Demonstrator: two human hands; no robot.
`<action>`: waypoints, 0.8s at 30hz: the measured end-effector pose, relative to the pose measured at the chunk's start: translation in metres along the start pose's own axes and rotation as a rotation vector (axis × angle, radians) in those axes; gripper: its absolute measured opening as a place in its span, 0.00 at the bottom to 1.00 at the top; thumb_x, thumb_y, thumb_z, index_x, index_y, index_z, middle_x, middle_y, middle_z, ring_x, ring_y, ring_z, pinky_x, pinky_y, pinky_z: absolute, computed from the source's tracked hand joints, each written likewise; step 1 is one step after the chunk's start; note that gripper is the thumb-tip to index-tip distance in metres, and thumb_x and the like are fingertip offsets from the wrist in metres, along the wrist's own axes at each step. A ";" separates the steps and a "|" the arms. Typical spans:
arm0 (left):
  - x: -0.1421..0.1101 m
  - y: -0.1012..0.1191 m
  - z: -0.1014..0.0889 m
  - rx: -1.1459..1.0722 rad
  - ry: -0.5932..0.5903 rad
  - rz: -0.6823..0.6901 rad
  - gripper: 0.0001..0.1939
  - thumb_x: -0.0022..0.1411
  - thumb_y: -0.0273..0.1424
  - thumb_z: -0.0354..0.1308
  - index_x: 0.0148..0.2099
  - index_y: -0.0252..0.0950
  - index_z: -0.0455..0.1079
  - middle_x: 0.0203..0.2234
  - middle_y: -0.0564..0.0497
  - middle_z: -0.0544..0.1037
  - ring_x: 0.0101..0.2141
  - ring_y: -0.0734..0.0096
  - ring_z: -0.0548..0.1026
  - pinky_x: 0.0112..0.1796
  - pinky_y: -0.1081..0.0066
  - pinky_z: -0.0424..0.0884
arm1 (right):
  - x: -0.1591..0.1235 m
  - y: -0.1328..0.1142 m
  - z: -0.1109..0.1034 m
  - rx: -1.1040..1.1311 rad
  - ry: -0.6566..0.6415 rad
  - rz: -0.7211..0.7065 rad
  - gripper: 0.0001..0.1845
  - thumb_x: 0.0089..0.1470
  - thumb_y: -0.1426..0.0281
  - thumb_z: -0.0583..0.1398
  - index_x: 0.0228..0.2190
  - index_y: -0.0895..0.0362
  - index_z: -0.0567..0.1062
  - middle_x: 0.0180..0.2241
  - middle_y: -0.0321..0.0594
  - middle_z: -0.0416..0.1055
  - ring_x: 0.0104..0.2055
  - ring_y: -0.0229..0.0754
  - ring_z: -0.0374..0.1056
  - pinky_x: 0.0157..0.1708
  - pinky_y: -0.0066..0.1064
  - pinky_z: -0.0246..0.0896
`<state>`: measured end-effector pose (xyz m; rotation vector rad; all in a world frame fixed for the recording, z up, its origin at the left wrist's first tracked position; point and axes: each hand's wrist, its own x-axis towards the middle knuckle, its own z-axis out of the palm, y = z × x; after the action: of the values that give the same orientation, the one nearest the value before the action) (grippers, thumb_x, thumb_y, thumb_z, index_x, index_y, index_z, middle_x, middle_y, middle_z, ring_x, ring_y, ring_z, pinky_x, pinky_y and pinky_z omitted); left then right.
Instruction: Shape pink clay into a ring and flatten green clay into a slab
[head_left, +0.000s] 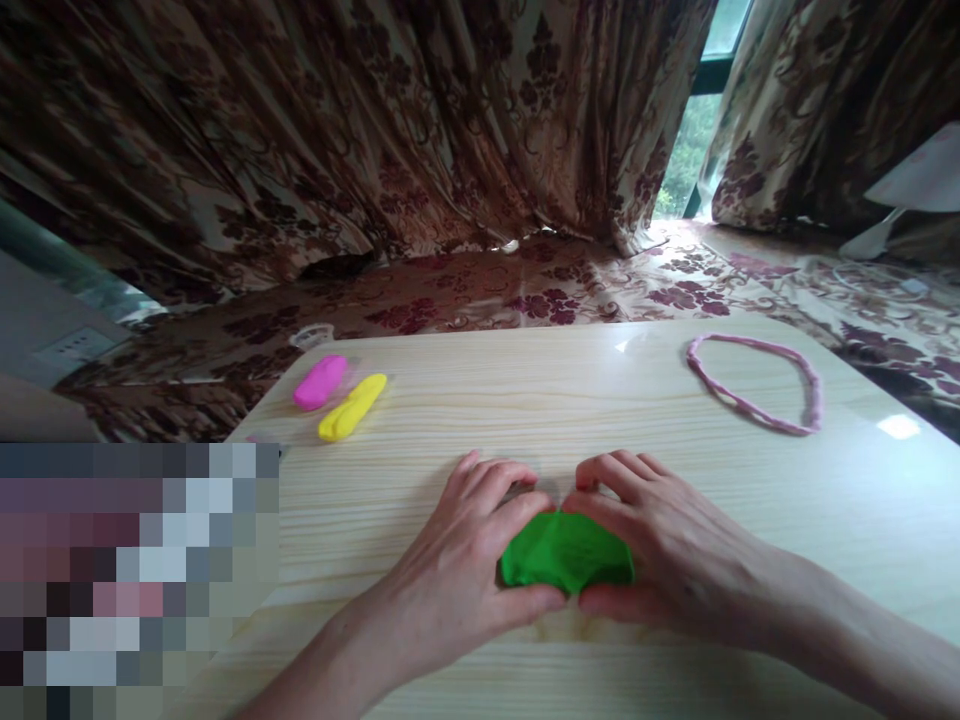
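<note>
A flattened piece of green modelling clay [566,552] lies between my hands on the wood-grain table [420,400]. My left hand [487,540] grips its left side, thumb along the near edge and index finger at the far edge. On the right side my right hand [649,530] grips it in the same way, its thumb tip close to the left thumb. The other fingers of both hands are curled beyond the far edge. Part of the clay's sides is hidden by my fingers.
A pink clay lump [320,382] and a yellow clay roll [352,407] lie at the table's far left. At the far right rests a pale pink twisted loop [814,390]. Beyond are a patterned cloth [555,290], curtains [450,120] and a lamp [919,175]. Pixelation covers the lower left.
</note>
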<state>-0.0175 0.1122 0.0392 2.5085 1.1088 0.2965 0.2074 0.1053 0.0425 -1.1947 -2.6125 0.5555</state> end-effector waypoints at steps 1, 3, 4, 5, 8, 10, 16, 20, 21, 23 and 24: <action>0.000 0.000 0.001 -0.006 0.003 -0.001 0.26 0.51 0.41 0.63 0.52 0.42 0.63 0.50 0.51 0.62 0.53 0.61 0.56 0.58 0.59 0.47 | 0.000 0.000 -0.001 0.000 -0.003 -0.003 0.22 0.47 0.56 0.62 0.41 0.54 0.70 0.45 0.41 0.63 0.44 0.47 0.58 0.46 0.41 0.52; 0.001 -0.001 0.002 -0.014 0.013 0.000 0.27 0.50 0.40 0.64 0.51 0.41 0.63 0.49 0.51 0.63 0.52 0.62 0.57 0.58 0.60 0.47 | 0.001 0.001 -0.002 0.000 -0.004 -0.005 0.22 0.47 0.56 0.62 0.42 0.55 0.69 0.44 0.41 0.63 0.44 0.47 0.58 0.46 0.41 0.52; 0.001 -0.001 0.002 -0.015 0.017 0.001 0.27 0.50 0.40 0.64 0.51 0.41 0.63 0.49 0.51 0.63 0.52 0.62 0.57 0.58 0.60 0.47 | 0.001 0.001 -0.002 0.003 -0.003 -0.007 0.23 0.47 0.56 0.62 0.43 0.54 0.69 0.44 0.41 0.63 0.44 0.47 0.58 0.46 0.41 0.52; 0.001 -0.001 0.003 -0.016 0.020 0.003 0.27 0.50 0.40 0.64 0.51 0.41 0.63 0.49 0.51 0.63 0.52 0.62 0.57 0.58 0.60 0.47 | 0.002 0.001 -0.002 0.006 -0.003 -0.011 0.24 0.47 0.56 0.62 0.44 0.54 0.69 0.44 0.41 0.64 0.44 0.47 0.58 0.46 0.41 0.52; 0.002 -0.002 0.003 -0.019 0.025 0.003 0.27 0.50 0.40 0.64 0.51 0.42 0.64 0.49 0.51 0.62 0.52 0.61 0.57 0.57 0.60 0.48 | 0.003 0.000 -0.002 0.013 -0.007 -0.023 0.24 0.49 0.56 0.62 0.45 0.54 0.68 0.44 0.41 0.63 0.44 0.47 0.58 0.45 0.40 0.53; 0.003 -0.002 0.003 -0.022 0.027 0.000 0.25 0.50 0.40 0.64 0.50 0.42 0.65 0.49 0.50 0.62 0.52 0.60 0.57 0.57 0.60 0.50 | 0.004 0.000 -0.002 0.011 -0.011 -0.027 0.22 0.50 0.57 0.61 0.45 0.53 0.69 0.44 0.41 0.63 0.44 0.46 0.58 0.45 0.39 0.53; -0.002 -0.002 0.001 -0.023 0.018 -0.006 0.29 0.50 0.40 0.63 0.53 0.41 0.61 0.50 0.50 0.63 0.54 0.61 0.56 0.58 0.58 0.47 | -0.002 0.002 -0.002 -0.018 0.013 0.016 0.25 0.46 0.57 0.63 0.43 0.55 0.69 0.43 0.42 0.65 0.44 0.48 0.59 0.45 0.41 0.53; -0.013 -0.006 0.002 0.016 0.028 -0.022 0.28 0.53 0.40 0.61 0.55 0.44 0.61 0.53 0.51 0.60 0.56 0.61 0.54 0.59 0.57 0.43 | -0.009 0.003 -0.002 -0.025 0.006 0.043 0.24 0.47 0.56 0.62 0.44 0.54 0.69 0.43 0.43 0.64 0.43 0.48 0.59 0.43 0.41 0.53; -0.015 -0.007 0.003 0.024 0.032 -0.026 0.26 0.54 0.40 0.61 0.55 0.45 0.61 0.54 0.51 0.60 0.56 0.61 0.54 0.59 0.57 0.43 | -0.010 0.002 -0.003 -0.019 -0.001 0.042 0.23 0.48 0.56 0.62 0.44 0.54 0.69 0.43 0.43 0.64 0.42 0.48 0.59 0.43 0.41 0.54; -0.017 -0.006 0.004 0.029 0.036 -0.030 0.26 0.54 0.39 0.60 0.55 0.46 0.61 0.54 0.51 0.60 0.56 0.60 0.53 0.59 0.57 0.45 | -0.010 0.002 -0.004 -0.015 -0.012 0.042 0.22 0.49 0.57 0.61 0.44 0.54 0.69 0.43 0.42 0.64 0.42 0.48 0.59 0.42 0.40 0.54; -0.018 -0.006 0.004 0.029 0.037 -0.032 0.26 0.54 0.39 0.60 0.55 0.46 0.61 0.54 0.51 0.60 0.57 0.60 0.53 0.58 0.57 0.45 | -0.010 0.001 -0.004 -0.019 -0.013 0.044 0.21 0.49 0.57 0.61 0.44 0.54 0.70 0.43 0.43 0.65 0.43 0.48 0.59 0.42 0.40 0.54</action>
<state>-0.0316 0.1016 0.0323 2.5177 1.1747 0.3218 0.2163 0.0991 0.0452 -1.2615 -2.6133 0.5493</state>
